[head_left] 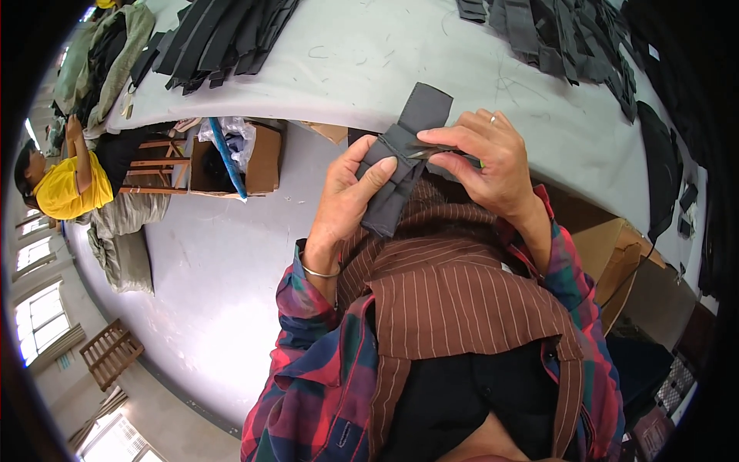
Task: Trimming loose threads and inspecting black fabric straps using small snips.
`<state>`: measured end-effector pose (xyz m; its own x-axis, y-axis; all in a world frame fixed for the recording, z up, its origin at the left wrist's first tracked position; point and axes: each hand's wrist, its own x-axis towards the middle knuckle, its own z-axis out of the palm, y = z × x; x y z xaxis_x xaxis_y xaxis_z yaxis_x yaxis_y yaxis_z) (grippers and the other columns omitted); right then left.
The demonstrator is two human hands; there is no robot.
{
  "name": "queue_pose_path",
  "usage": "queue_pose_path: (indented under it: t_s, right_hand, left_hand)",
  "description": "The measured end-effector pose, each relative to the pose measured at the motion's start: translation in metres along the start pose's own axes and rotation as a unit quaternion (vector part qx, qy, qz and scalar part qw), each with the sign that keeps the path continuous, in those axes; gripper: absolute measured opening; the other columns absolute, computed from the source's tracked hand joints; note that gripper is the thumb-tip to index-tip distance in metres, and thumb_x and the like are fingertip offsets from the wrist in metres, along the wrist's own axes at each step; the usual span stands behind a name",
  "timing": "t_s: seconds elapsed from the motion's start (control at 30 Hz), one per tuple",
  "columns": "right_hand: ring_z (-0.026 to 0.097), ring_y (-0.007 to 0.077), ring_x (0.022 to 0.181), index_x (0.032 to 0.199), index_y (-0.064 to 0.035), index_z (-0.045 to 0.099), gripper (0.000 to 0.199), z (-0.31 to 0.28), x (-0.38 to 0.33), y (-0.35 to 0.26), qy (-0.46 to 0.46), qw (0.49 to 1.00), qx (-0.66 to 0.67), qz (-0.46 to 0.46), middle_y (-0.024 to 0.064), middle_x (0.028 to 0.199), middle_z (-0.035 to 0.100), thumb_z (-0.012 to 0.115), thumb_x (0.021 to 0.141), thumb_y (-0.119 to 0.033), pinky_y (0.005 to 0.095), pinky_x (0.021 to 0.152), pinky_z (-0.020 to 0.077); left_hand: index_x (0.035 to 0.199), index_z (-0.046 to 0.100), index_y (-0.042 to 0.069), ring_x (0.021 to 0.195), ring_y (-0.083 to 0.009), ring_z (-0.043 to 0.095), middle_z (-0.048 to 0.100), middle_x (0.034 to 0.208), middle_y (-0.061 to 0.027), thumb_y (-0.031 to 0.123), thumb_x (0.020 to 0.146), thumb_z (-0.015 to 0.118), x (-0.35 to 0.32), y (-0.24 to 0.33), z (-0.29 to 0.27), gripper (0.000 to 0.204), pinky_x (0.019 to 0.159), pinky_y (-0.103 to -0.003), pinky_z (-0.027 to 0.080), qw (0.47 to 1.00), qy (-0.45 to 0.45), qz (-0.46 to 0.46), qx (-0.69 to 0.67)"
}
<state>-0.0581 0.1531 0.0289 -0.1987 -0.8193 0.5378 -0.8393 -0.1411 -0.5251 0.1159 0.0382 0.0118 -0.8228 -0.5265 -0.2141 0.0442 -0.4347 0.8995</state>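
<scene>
A dark grey fabric strip is held up in front of me at the edge of the white worktable. My left hand pinches the strip's lower folded part from the left, thumb on top. My right hand, with a ring on one finger, holds small metal snips whose tips touch the strip's middle. A metal bangle sits on my left wrist. I wear a plaid shirt and a brown striped apron.
Piles of dark fabric strips lie on the table at the far left and far right. A cardboard box stands under the table. A person in a yellow shirt is at the left. A wooden stool stands on the floor.
</scene>
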Motion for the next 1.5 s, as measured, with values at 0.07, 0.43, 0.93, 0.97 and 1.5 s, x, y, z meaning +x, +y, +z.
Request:
queue_pose_path:
  t_s: [0.07,0.43,0.93,0.97,1.5]
  right_hand:
    - [0.045,0.0211,0.061,0.097,-0.0135,0.069,0.027,0.001,0.000,-0.001,-0.008,1.000,-0.001,-0.001,0.0018,0.066,0.052,0.073,0.070,-0.014,0.0318,0.061,0.0345]
    - [0.045,0.0196,0.059,0.103,-0.0284,0.072,0.037,0.000,-0.008,-0.004,-0.043,0.995,-0.069,-0.052,-0.0014,0.064,0.048,0.064,0.074,-0.007,0.0318,0.056,0.0322]
    - [0.047,0.0175,0.059,0.107,-0.0135,0.069,0.032,-0.009,-0.022,-0.003,-0.031,0.966,0.215,0.136,0.0049,0.068,0.054,0.063,0.079,0.001,0.0259,0.057,0.0390]
    - [0.047,0.0175,0.059,0.107,-0.0135,0.069,0.032,-0.009,-0.021,-0.003,-0.032,0.966,0.216,0.137,0.0049,0.068,0.054,0.063,0.079,0.001,0.0259,0.057,0.0390]
    - [0.056,0.0189,0.060,0.092,-0.0163,0.067,0.017,-0.003,-0.014,-0.007,-0.013,0.999,-0.036,0.025,-0.0007,0.074,0.062,0.071,0.075,-0.016,0.0300,0.058,0.0377]
  left_hand:
    - [0.103,0.057,0.002,0.073,-0.0034,0.053,0.060,0.086,0.0007,0.015,0.092,0.060,0.001,-0.001,0.000,0.018,0.063,-0.018,0.045,1.000,-0.005,-0.001,0.000]
    - [0.106,0.056,0.002,0.078,-0.0043,0.056,0.061,0.090,0.0001,0.014,0.092,0.060,0.003,-0.005,-0.001,0.019,0.067,-0.019,0.047,0.999,-0.018,-0.017,-0.039]
    - [0.105,0.057,0.001,0.079,-0.0046,0.056,0.061,0.090,-0.0006,0.013,0.092,0.060,0.007,-0.006,-0.002,0.018,0.068,-0.019,0.047,1.000,-0.010,0.013,-0.006]
    - [0.105,0.057,0.001,0.079,-0.0046,0.056,0.061,0.090,-0.0006,0.013,0.092,0.060,0.007,-0.006,-0.003,0.018,0.068,-0.019,0.047,1.000,-0.010,0.012,-0.006]
    - [0.104,0.058,0.001,0.078,-0.0030,0.053,0.060,0.088,0.0023,0.012,0.092,0.059,0.008,-0.004,-0.002,0.016,0.068,-0.019,0.045,0.999,-0.002,0.017,0.052]
